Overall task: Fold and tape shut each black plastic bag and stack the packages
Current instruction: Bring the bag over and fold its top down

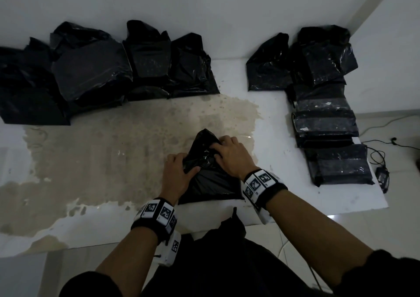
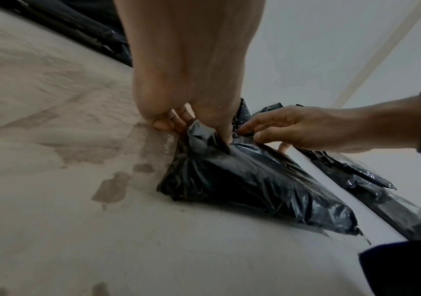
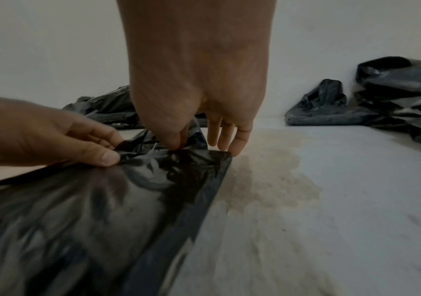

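A black plastic bag lies on the stained white board just in front of me, its top bunched up. My left hand pinches the bunched plastic on the left side. My right hand pinches the crumpled top with thumb and forefinger; its other fingers reach down past the bag's far edge. Untaped bags pile up at the back left. Taped packages are stacked at the right.
A single loose bag leans against the wall at the back right. The board ends at the right, where cables and a small adapter lie on the floor. A wall closes the back.
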{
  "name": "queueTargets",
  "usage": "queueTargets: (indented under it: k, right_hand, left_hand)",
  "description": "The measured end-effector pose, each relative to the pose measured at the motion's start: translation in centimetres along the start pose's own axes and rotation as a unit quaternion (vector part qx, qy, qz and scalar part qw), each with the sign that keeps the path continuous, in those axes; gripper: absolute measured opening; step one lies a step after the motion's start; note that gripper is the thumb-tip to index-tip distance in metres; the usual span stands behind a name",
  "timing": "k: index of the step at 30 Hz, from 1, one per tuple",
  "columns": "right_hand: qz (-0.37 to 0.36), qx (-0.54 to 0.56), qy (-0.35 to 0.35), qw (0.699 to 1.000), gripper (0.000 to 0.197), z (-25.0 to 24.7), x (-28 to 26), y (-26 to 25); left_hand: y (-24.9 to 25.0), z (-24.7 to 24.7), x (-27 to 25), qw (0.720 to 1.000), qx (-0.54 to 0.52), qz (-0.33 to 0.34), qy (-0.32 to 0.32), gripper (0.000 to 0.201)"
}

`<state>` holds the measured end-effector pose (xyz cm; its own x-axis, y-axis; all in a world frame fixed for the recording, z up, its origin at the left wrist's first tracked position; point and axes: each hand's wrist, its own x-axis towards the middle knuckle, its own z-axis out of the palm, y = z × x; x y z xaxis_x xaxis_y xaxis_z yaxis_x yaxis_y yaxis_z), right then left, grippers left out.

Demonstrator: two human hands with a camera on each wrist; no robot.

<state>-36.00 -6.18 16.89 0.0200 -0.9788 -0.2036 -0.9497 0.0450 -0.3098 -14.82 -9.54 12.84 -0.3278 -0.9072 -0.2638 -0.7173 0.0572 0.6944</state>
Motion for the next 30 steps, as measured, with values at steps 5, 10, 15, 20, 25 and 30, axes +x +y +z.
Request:
queueTargets:
  k: [5,10,15,20,25,30]
  right_hand:
    - [-0.003,0.019,-0.021,1.0,0.022,-1.9,0.9,1.2]
    - [0.024,0.146,0.035,0.988,0.006,-3.6,-0.1,3.6]
    - [0.042,0.192,0.049,0.979,0.007,-3.7,-1.1,4.3]
    - [0.004,0.13,0.034,0.991,0.021,-3.1,-0.8,3.2]
    - [0.018,0.111,0.055,0.992,0.012,-3.1,-0.4,2.9]
    - [0.042,0.231,0.067,0.97,0.01,-3.2,-1.0,3.1]
  left_hand:
    - [0.2,-0.4,0.1,1.0,0.009,-0.002,-0.017,0.052]
    - [0.1,-1.2,0.3,0.999,0.022,-0.013,-0.024,0.049]
    - [1.3,-2.1,0.1,0.994,0.066,0.078,0.041,0.05]
    - [4.5,-2.9,1.5,0.945,0.211,0.248,0.019,0.046]
    - [5.7,-3.4,4.5,0.938,0.288,0.185,-0.06,0.053]
    - [4.7,-2.8,4.8,0.919,0.312,0.198,-0.139,0.043]
